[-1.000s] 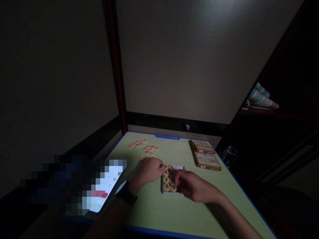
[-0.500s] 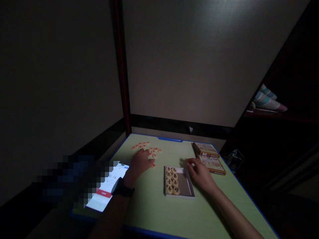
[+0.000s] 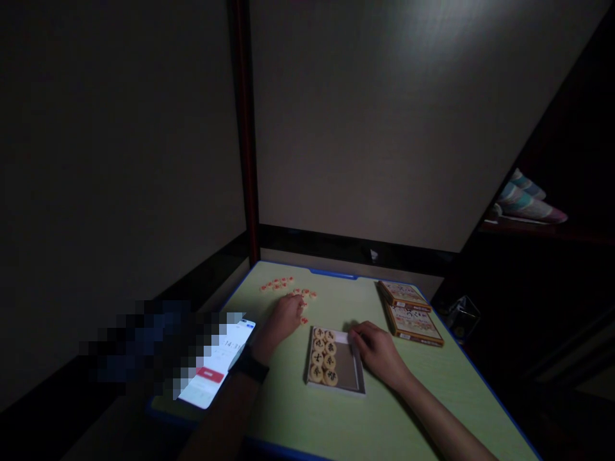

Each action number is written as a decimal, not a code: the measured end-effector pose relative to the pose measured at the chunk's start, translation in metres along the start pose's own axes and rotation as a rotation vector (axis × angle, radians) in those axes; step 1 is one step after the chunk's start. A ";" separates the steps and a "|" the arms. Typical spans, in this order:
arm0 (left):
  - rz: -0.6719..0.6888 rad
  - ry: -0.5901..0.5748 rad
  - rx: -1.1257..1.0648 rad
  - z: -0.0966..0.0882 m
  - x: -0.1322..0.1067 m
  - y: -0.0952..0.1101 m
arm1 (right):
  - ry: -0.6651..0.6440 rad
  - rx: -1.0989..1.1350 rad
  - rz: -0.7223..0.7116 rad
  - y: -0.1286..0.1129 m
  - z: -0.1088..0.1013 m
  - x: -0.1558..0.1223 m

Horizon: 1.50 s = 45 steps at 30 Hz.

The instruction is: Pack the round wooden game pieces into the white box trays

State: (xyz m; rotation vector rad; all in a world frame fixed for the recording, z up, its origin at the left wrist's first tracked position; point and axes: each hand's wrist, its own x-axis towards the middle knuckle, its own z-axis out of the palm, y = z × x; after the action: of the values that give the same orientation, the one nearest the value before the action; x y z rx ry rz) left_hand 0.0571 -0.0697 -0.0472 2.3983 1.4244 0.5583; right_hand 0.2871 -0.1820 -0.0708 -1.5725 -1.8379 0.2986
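My left hand [image 3: 285,318] reaches over the table with its fingers curled down at a red-marked Chinese chess piece [image 3: 304,305]; the fingertips partly cover it. One more red piece [image 3: 304,320] lies just in front of that hand. My right hand [image 3: 379,352] is closed at the right rim of a shallow open box [image 3: 336,389], its thumb and fingertips on the edge. Inside the box, black-marked Chinese chess pieces [image 3: 323,358] fill two columns on the left. The brown bottom of the box shows on the right.
More red-marked pieces [image 3: 276,285] lie in loose rows at the table's far left. Two flat printed boxes [image 3: 414,321] overlap at the right. A lit phone [image 3: 218,371] lies by my left wrist. The table [image 3: 288,416] has a blue edge and meets a wall panel behind.
The open box has shifted left and nearer on the table, with my right hand at its rim. My left fingers have moved right onto a red piece. The view has shifted slightly.
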 end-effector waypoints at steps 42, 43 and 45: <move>-0.172 -0.065 0.289 -0.007 -0.012 0.021 | -0.492 -0.543 -0.200 -0.062 0.086 0.231; -0.166 -0.068 0.292 -0.006 -0.012 0.020 | -0.492 -0.533 -0.207 -0.063 0.085 0.234; -0.162 -0.070 0.295 -0.004 -0.011 0.020 | -0.501 -0.504 -0.236 -0.068 0.087 0.240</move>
State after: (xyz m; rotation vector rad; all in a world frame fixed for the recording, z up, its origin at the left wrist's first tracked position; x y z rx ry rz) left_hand 0.0653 -0.0885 -0.0366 2.4576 1.7550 0.2359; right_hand 0.1731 0.0484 -0.0113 -1.6795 -2.6235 0.1290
